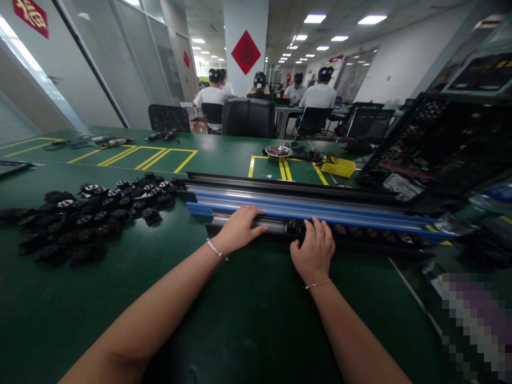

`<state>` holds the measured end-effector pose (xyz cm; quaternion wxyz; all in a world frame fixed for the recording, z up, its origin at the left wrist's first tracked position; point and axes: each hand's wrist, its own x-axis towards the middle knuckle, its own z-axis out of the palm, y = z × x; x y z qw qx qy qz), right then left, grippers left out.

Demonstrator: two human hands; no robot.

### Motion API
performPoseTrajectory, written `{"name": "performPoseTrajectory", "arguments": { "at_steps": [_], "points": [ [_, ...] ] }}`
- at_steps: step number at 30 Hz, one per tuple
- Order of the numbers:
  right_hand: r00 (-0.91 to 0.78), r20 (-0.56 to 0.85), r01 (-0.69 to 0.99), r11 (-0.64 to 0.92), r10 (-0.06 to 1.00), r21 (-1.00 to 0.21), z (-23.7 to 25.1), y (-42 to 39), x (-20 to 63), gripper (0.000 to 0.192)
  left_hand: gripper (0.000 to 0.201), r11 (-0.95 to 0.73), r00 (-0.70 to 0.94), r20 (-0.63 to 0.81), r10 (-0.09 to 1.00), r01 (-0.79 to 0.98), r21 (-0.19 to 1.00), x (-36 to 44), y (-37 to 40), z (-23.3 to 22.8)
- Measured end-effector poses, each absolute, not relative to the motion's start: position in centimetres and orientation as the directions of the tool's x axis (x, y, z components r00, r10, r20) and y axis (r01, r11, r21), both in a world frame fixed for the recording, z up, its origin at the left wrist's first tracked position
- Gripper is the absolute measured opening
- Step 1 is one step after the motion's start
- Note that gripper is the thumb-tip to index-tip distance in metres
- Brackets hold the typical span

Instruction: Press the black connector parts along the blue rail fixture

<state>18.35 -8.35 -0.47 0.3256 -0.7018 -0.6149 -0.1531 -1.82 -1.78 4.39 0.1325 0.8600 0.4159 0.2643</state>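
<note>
Rail (pixel 256 221) under both flat hands (pixel 276 240)

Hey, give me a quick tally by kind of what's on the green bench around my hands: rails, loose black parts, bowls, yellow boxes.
Long rails, blue and grey stack: at least 3, left hand and right hand resting on the nearest
Pile of small black parts: 1, pieces too many to count
Metal bowl: 1
Yellow box: 1
Total: 6
</note>
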Motion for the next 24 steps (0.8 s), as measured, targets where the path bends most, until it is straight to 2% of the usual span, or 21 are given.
{"name": "performPoseTrajectory", "arguments": {
  "at_steps": [4,8,16,24],
  "points": [
    [0.217,0.616,0.962,-0.057,0.758,-0.269,-0.8,-8.3,18.6,0.057,0.045,-0.658,0.579,0.318,0.751,0.609,0.443,3.2,-1.6,3.5],
    [0.232,0.59,0.951,-0.054,0.773,-0.304,-1.0,-8.1,18.7,0.064,0.042,-0.61,0.533,0.304,0.79,0.635,0.474,5.5,-1.0,3.0],
    [0.228,0.585,0.947,-0.036,0.778,-0.321,-1.0,-8.0,18.5,0.066,0.037,-0.511,0.461,0.228,0.858,0.711,0.483,6.1,-0.4,2.8],
    [0.226,0.566,0.95,-0.05,0.793,-0.309,-1.0,-8.0,18.5,0.065,0.036,-0.515,0.464,0.234,0.855,0.695,0.502,5.7,-0.1,2.9]
  ]
}}
